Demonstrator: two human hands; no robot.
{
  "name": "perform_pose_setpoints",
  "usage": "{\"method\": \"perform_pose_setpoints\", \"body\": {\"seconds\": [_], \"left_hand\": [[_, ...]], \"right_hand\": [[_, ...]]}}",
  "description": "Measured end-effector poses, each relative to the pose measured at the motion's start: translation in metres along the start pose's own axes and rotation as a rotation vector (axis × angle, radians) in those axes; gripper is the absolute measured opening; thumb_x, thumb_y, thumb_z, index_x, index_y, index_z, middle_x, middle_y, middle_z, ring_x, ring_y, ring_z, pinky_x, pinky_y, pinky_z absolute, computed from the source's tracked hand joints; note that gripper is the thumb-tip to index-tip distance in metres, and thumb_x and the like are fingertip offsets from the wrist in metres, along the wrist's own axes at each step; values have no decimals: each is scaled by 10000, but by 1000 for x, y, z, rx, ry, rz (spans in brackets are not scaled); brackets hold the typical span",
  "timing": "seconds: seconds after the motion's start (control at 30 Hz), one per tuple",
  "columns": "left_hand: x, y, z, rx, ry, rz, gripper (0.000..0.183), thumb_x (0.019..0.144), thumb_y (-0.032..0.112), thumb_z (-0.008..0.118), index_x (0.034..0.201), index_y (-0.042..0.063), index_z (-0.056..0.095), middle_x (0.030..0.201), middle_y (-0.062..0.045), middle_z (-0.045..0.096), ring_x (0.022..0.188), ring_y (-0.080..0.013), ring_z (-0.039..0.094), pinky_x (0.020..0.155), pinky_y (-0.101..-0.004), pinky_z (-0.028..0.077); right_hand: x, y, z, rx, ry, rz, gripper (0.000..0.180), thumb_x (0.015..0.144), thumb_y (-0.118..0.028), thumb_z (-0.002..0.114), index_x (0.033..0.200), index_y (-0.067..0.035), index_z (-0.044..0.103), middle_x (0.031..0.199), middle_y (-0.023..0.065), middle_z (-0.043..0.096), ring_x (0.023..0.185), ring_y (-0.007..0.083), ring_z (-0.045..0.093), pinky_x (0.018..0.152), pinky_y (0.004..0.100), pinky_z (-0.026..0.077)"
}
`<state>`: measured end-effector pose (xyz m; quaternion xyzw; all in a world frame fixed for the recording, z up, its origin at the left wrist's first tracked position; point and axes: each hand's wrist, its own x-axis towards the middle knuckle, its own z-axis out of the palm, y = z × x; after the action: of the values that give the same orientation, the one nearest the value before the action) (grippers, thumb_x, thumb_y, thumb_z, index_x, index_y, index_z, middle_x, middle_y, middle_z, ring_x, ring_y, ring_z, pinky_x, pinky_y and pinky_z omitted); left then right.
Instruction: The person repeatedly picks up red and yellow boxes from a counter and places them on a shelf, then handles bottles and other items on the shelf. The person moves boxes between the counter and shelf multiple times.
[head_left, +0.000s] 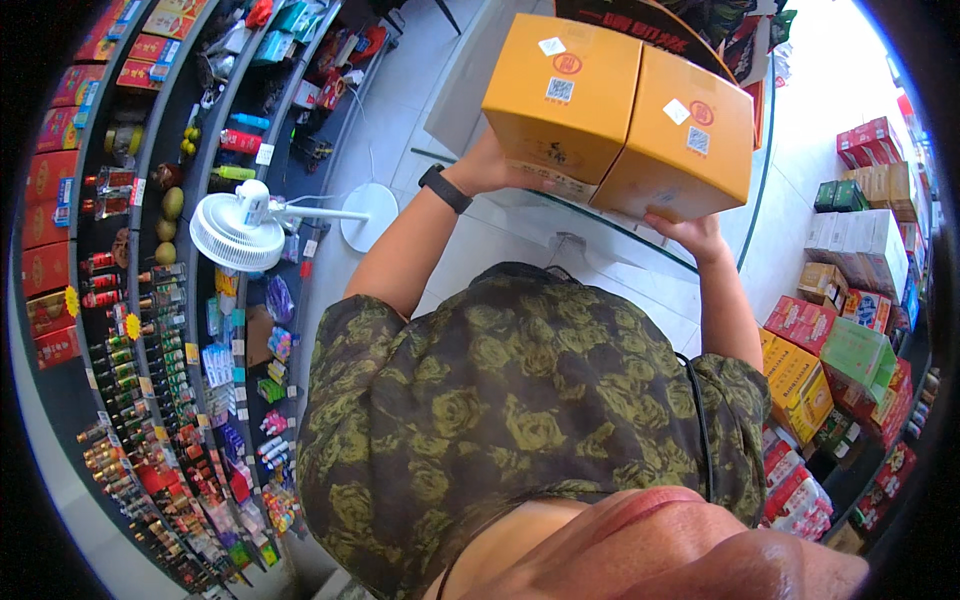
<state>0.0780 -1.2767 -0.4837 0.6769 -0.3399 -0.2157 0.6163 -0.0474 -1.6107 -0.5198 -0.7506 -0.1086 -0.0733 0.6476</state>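
Two yellow cardboard boxes, the left box (562, 112) and the right box (679, 139), sit side by side in front of me with their faces touching. Each bears a printed code, a red round mark and a small white sticker. My left hand (495, 169) grips the left box at its near left lower edge; a black band circles that wrist. My right hand (688, 231) holds the right box by its near lower edge, thumb on the front face. Beneath them is a glass-topped counter (667, 256); whether the boxes rest on it I cannot tell.
A black-and-orange display carton (652, 30) stands behind the boxes. To the left, a white fan (238, 229) stands on a round base before shelves (142, 255) of bottles and packets. Stacked cartons (862, 247) line the right side. White tiles (360, 142) cover the floor.
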Motion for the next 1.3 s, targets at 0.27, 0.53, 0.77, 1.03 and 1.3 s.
{"method": "perform_pose_setpoints", "body": {"seconds": [0.27, 0.53, 0.77, 1.03, 1.3], "left_hand": [[-16, 22, 7, -85, 25, -26, 1050, 672, 148, 944, 1519, 80, 327, 1395, -76, 553, 1317, -229, 511, 1090, -425, 452], [-39, 40, 12, -257, 119, -2, 1033, 673, 123, 941, 1516, 79, 345, 1413, -83, 552, 1323, -234, 517, 1090, -423, 460], [-70, 63, 20, -419, 309, 92, 868, 636, 38, 901, 1418, 25, 525, 1342, -114, 649, 1236, -267, 621, 1059, -445, 503], [-151, 80, 16, -460, 517, 221, 944, 637, 85, 970, 1449, 32, 492, 1398, -103, 615, 1278, -237, 586, 1085, -454, 493], [-308, 141, 9, -343, 709, 272, 1279, 654, 121, 950, 1622, 125, 116, 1568, -103, 397, 1451, -261, 401, 1174, -486, 390]], "right_hand": [[-4, -31, 9, 102, -5, 6, 780, 703, -151, 930, 1345, 27, 524, 1254, 140, 646, 1159, 251, 637, 963, 390, 550], [2, -65, 10, -33, -48, 83, 852, 671, -316, 932, 1329, 44, 528, 1217, 176, 640, 1156, 303, 616, 981, 435, 531], [29, -91, 22, 11, -207, 64, 795, 682, -303, 924, 1301, 46, 570, 1223, 169, 664, 1131, 288, 632, 973, 426, 524], [43, -110, 69, 27, -308, 29, 998, 685, -348, 935, 1443, 43, 415, 1357, 194, 543, 1253, 323, 548, 1057, 486, 468], [51, -178, 213, 122, -689, -67, 993, 698, -306, 939, 1437, 30, 367, 1314, 171, 554, 1210, 288, 568, 1052, 470, 477]]}}
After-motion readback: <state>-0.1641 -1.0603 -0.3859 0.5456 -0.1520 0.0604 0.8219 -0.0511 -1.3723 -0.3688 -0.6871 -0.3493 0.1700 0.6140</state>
